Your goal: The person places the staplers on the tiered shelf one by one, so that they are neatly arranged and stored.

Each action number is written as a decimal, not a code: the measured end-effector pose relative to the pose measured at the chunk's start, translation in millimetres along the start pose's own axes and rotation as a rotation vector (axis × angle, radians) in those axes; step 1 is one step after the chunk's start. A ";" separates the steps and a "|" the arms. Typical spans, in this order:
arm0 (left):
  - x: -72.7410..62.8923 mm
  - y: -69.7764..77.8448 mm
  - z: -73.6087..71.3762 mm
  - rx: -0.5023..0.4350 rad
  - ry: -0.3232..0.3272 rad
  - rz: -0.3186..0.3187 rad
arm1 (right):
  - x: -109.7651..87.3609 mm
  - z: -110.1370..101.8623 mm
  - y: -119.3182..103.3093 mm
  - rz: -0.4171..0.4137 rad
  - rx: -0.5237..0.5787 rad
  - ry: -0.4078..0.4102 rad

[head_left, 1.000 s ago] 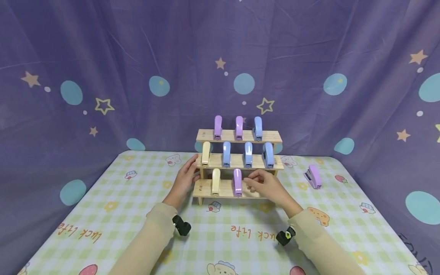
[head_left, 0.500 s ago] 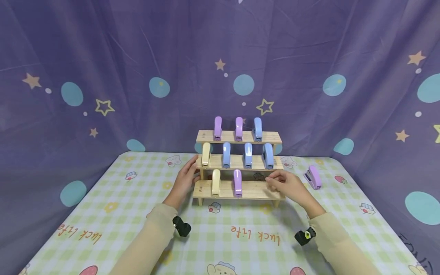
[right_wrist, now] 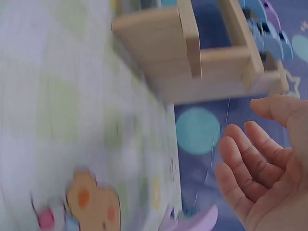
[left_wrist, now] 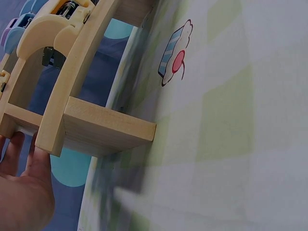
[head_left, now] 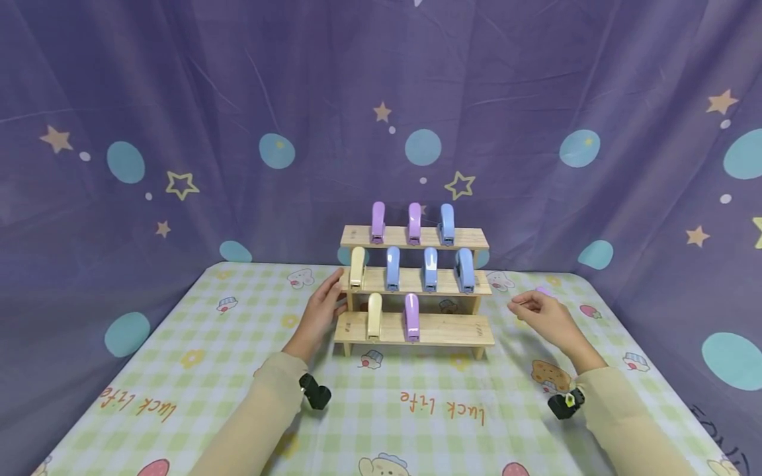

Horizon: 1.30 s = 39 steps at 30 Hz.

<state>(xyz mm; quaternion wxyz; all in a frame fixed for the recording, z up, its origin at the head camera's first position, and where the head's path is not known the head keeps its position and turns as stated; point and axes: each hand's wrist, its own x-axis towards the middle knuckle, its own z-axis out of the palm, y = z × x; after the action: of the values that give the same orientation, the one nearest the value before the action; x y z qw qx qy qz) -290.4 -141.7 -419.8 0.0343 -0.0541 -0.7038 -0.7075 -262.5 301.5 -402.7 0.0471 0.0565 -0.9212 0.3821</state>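
My left hand (head_left: 317, 316) touches the left end of a three-tier wooden rack (head_left: 448, 327) with straight fingers. In the left wrist view its fingers (left_wrist: 40, 163) lie against the rack's end. To the right of the rack, my right hand (head_left: 550, 322) hovers with nothing in it, fingers loosely bent. Mostly hidden behind that hand lies a purple stapler (right_wrist: 195, 222) on the table. Lowest on the rack stand a cream stapler (head_left: 374, 317) and a purple stapler (head_left: 412, 317), upright side by side; the right part of that shelf is bare wood.
On the middle tier are a cream stapler (head_left: 357, 268) and three blue ones. The top tier carries two purple staplers and one blue stapler (head_left: 447, 223). A checked cloth (head_left: 256, 396) covers the table, and a purple curtain (head_left: 333, 79) hangs behind.
My right hand has moved right, from beside the lower purple stapler, past the rack's right end, to in front of the loose purple stapler. The left hand has stayed in place.
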 end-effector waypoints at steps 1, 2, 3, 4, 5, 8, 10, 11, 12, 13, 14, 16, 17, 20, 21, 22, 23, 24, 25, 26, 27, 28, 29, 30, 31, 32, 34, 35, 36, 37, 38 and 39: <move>-0.4 0.0 0.0 0.003 0.002 -0.001 | 0.4 -3.1 3.3 0.006 -0.008 0.008; -0.4 -0.1 0.0 0.005 0.003 -0.001 | 0.8 -6.0 6.9 0.012 -0.009 0.016; -0.5 -0.2 0.0 0.007 0.004 -0.001 | 1.2 -8.8 10.3 0.014 -0.007 0.025; -0.6 -0.1 0.1 0.006 0.005 -0.004 | 1.5 -11.4 13.7 0.016 -0.006 0.034; -0.8 0.0 0.1 0.008 0.006 -0.006 | 1.8 -13.8 16.9 0.015 -0.002 0.046; -1.0 0.1 0.2 0.008 0.005 -0.008 | 3.7 -19.6 26.9 0.018 0.026 0.079; -1.1 0.2 0.2 0.009 0.006 -0.011 | 4.9 -22.4 32.8 0.031 0.023 0.100; -0.9 0.2 0.2 0.010 0.006 -0.010 | 5.5 -23.3 35.4 0.039 0.015 0.111; -0.8 0.1 0.2 0.010 0.006 -0.010 | 6.3 -24.1 38.1 0.053 0.014 0.116; -0.8 0.1 0.1 0.009 0.006 -0.010 | 6.9 -24.7 40.3 0.067 0.012 0.120; -0.7 0.1 0.1 0.010 0.006 -0.009 | 7.6 -25.0 42.7 0.082 0.009 0.120; -0.8 0.4 0.2 0.011 0.007 -0.009 | 9.3 -25.1 46.7 0.104 0.026 0.113; -0.9 0.5 0.2 0.010 0.009 -0.010 | 10.4 -24.8 48.7 0.117 0.035 0.109; -1.4 0.9 0.5 0.015 0.011 -0.010 | 14.4 -23.0 55.8 0.151 0.073 0.082; -1.7 1.2 0.7 0.016 0.012 -0.013 | 15.8 -22.3 58.3 0.159 0.085 0.073; -1.6 1.3 0.9 0.015 0.012 -0.014 | 17.3 -21.5 60.7 0.165 0.099 0.067; -1.7 1.4 1.0 0.016 0.013 -0.016 | 18.6 -20.6 63.2 0.171 0.113 0.060; -1.8 1.5 1.1 0.016 0.013 -0.016 | 19.8 -19.7 65.6 0.179 0.132 0.053; -1.7 1.6 1.2 0.016 0.012 -0.015 | 20.9 -18.9 68.0 0.184 0.149 0.048; -1.5 1.5 1.3 0.016 0.013 -0.016 | 22.0 -17.8 70.3 0.191 0.167 0.042; -1.3 1.4 1.4 0.016 0.013 -0.016 | 22.8 -16.8 72.6 0.204 0.187 0.037; -1.0 1.3 1.3 0.017 0.013 -0.015 | 23.6 -15.5 74.5 0.220 0.217 0.033; -1.0 1.3 1.3 0.019 0.012 -0.015 | 24.4 -14.2 76.7 0.239 0.241 0.028; -0.9 1.2 1.2 0.020 0.011 -0.014 | 25.1 -13.0 78.6 0.258 0.261 0.025; -0.7 1.1 1.1 0.021 0.010 -0.013 | 25.7 -11.9 80.3 0.272 0.278 0.021; -0.6 1.0 1.0 0.019 0.009 -0.012 | 26.2 -10.7 81.9 0.287 0.294 0.018; -0.9 1.2 0.9 0.015 0.007 -0.011 | 27.2 -9.2 84.3 0.308 0.315 0.013; -0.7 1.0 0.8 0.012 0.006 -0.010 | 27.5 -8.9 85.3 0.311 0.313 0.006; -0.8 0.9 0.7 0.010 0.005 -0.007 | 27.7 -8.7 86.0 0.313 0.310 0.001; -0.8 0.9 0.6 0.008 0.004 -0.007 | 27.9 -8.7 86.7 0.312 0.308 -0.005; -0.9 0.8 0.5 0.006 0.003 -0.008 | 28.1 -8.7 87.3 0.314 0.306 -0.010; -0.7 0.6 0.5 0.006 0.003 -0.008 | 28.0 -9.0 87.6 0.315 0.306 -0.017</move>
<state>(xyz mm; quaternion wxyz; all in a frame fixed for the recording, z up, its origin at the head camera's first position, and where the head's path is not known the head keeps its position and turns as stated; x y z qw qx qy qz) -289.6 -141.2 -419.3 0.0329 -0.0501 -0.7061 -0.7056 -302.1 367.4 -453.9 -0.0300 -0.0783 -0.8503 0.5195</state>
